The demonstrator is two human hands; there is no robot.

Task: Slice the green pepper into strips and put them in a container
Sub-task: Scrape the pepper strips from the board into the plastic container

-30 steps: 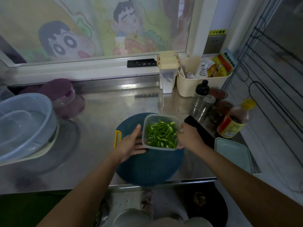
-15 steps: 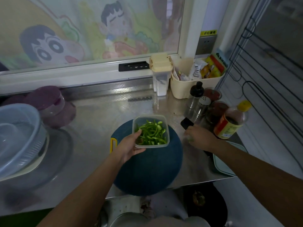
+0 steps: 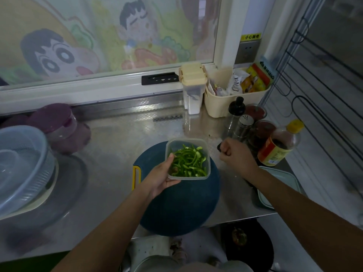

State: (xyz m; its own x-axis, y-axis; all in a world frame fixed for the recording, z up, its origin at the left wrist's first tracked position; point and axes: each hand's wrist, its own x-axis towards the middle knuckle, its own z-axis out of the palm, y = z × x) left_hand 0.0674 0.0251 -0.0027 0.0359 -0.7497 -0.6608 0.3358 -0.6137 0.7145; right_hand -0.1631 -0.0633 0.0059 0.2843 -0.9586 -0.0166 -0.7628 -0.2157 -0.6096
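The right hand leaves the container and now grips a black handle at its 3 o'clock.

Sauce bottle, shaker and purple jars on counter.

Both bare forearms reach up from the frame's bottom. The left hand grips the container at centre, thumb over its rim; the right hand, centre right, fists round a dark handle.
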